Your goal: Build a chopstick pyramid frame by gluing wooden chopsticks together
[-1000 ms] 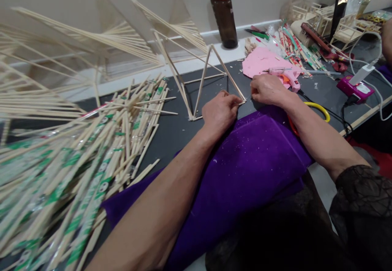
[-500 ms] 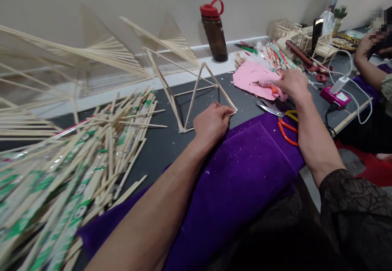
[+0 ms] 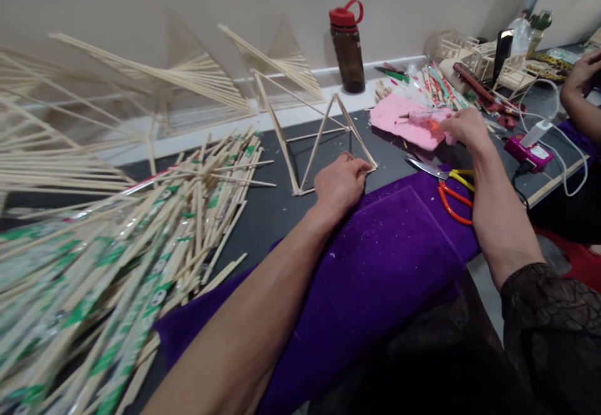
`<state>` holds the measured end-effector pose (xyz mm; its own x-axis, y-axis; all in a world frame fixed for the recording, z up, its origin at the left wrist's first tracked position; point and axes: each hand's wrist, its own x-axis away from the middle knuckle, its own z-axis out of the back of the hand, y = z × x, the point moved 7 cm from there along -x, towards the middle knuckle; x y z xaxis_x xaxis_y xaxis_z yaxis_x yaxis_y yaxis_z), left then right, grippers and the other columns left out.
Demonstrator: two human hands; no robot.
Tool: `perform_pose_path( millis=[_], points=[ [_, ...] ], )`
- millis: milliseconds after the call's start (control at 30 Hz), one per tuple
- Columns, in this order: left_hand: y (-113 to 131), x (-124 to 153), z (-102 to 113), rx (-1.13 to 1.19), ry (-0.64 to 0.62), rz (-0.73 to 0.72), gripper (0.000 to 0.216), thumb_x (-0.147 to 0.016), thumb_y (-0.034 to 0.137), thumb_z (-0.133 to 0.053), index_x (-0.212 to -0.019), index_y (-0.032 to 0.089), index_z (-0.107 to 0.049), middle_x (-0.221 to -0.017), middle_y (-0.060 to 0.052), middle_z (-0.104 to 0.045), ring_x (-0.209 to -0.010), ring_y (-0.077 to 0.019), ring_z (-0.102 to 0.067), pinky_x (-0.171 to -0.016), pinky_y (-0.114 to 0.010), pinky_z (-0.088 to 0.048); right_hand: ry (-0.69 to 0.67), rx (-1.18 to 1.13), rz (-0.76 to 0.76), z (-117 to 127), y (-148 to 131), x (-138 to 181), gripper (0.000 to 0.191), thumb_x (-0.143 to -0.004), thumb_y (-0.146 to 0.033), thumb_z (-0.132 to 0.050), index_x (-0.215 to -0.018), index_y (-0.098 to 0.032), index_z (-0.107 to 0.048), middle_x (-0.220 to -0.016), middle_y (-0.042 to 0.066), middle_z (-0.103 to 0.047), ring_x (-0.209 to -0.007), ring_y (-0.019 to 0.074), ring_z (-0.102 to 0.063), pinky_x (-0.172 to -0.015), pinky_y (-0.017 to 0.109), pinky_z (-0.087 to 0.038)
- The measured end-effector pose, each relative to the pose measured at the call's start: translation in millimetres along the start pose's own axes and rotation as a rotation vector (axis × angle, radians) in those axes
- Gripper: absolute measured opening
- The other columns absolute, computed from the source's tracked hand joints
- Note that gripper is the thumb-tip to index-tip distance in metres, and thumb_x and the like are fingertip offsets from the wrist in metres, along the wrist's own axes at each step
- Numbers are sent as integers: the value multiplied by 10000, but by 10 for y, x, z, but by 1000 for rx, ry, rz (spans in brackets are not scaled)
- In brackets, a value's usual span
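Observation:
A small frame of thin wooden sticks [image 3: 313, 146] stands on the dark table, shaped like a pyramid. My left hand [image 3: 340, 182] is closed on the frame's near bottom stick, close to its right corner. My right hand [image 3: 462, 128] reaches out to the right and grips a pink glue gun [image 3: 425, 117] that lies on a pink sheet [image 3: 399, 128]. Both forearms rest across a purple cloth [image 3: 375, 271] in front of me.
A big heap of wrapped chopsticks [image 3: 122, 258] fills the left. Larger stick structures [image 3: 188, 83] stand along the wall. A brown bottle with a red cap [image 3: 347, 46], orange-handled scissors [image 3: 446, 186], a purple device with white cable [image 3: 530, 149] and another person's arm [image 3: 580, 89] lie right.
My right hand left the frame's corner, moved right to the pink sheet and closed on the glue gun. My left hand stayed on the frame.

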<state>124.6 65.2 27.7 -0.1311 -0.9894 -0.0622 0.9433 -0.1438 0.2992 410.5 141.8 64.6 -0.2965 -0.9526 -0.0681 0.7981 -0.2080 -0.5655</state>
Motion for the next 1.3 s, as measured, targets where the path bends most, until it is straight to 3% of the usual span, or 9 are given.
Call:
perform_pose_path(
  millis=[233, 367, 500, 633, 733, 933, 1300],
  points=[
    [-21, -23, -17, 21, 15, -6, 330, -1023, 317, -528, -1204, 299, -803, -1219, -81, -709, -1066, -264, -671, -820, -348, -483, -104, -581, 147, 5, -304, 227, 164, -824, -263, -696, -695, -188, -629, -605, 16, -622, -546, 108, -568, -531, 232, -494],
    [-30, -24, -23, 21, 13, -10, 336, -1024, 319, -517, -1201, 297, -802, -1218, -83, -713, -1057, -265, -670, -809, -353, -480, -89, -723, 108, -57, -314, 204, 223, -837, -358, -730, -733, -206, -604, -598, -19, -588, -517, 87, -541, -482, 196, -456],
    [-24, -16, -5, 35, 25, -10, 321, -1015, 311, -536, -1187, 291, -807, -1215, -83, -715, -1052, -261, -679, -821, -352, -484, -150, -821, 117, -96, -389, 253, 204, -819, -363, -742, -860, -205, -620, -751, 5, -692, -575, 96, -617, -502, 193, -486],
    [-20, -10, 2, 24, 12, 12, 311, -1015, 297, -546, -1191, 296, -802, -1225, -75, -715, -1075, -266, -677, -818, -356, -486, -308, -715, 189, -71, -507, 404, 181, -804, -272, -736, -938, -193, -642, -867, 33, -742, -629, 117, -662, -523, 204, -485],
    [-25, -14, -4, 19, 6, 10, 309, -1017, 300, -547, -1198, 298, -798, -1238, -76, -713, -1081, -272, -673, -820, -362, -488, -385, -496, 208, -51, -526, 498, 171, -773, -231, -757, -907, -182, -662, -793, 24, -728, -633, 139, -662, -523, 217, -473],
    [-61, -25, -9, 46, 33, -9, 309, -995, 306, -539, -1153, 304, -805, -1194, -88, -715, -1045, -270, -673, -811, -372, -495, -421, -252, 209, -45, -623, 652, 158, -819, -304, -760, -872, -175, -685, -589, -17, -612, -590, 130, -598, -534, 226, -462],
    [-63, -41, 20, 8, 14, 35, 253, -943, 271, -553, -1023, 242, -791, -1152, -106, -728, -1045, -297, -679, -828, -409, -524, -466, -150, 265, -286, -683, 621, 154, -872, -336, -730, -844, -206, -652, -725, 11, -696, -576, 114, -586, -528, 223, -437]
  ],
)
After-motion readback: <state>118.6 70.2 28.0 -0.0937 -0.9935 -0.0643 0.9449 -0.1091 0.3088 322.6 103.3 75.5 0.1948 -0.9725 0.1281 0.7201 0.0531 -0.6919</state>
